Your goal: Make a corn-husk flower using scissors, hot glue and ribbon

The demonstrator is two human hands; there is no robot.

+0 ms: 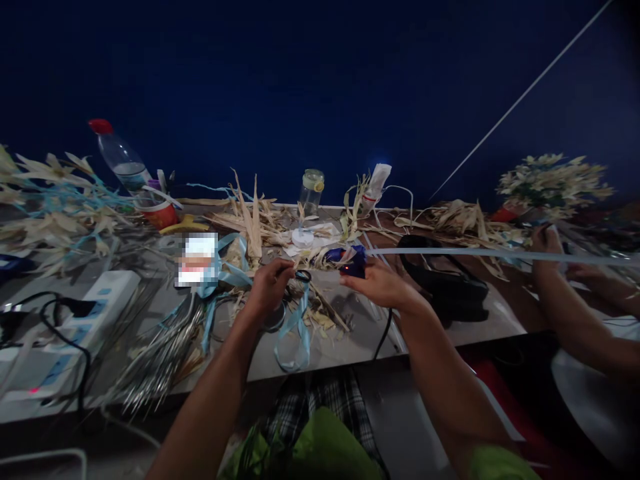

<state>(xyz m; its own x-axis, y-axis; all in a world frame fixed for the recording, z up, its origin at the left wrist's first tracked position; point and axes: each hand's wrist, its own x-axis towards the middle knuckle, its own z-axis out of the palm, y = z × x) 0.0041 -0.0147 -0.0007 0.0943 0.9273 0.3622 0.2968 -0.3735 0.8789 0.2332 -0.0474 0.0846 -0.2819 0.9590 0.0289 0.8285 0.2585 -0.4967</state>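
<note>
My right hand [375,283] is wrapped round a blue hot glue gun [354,260], whose small red light glows. A long translucent glue stick [450,252] runs out of its back to the right. To the left of it, my left hand [273,283] is closed in a pinch; what its fingertips hold, if anything, is too small to make out. A dark ring-shaped handle [303,275] lies right beside those fingertips. Pale dried husk pieces [315,259] lie between the hands, and a light blue ribbon [299,333] trails below them on the table.
At left are a power strip [100,320], a bundle of wires [165,350] and a tilted bottle [123,157]. A jar [312,190] and husk piles [255,223] stand behind. A black case [445,280] lies at right, near another person's arm [565,313] and a flower bunch [553,183].
</note>
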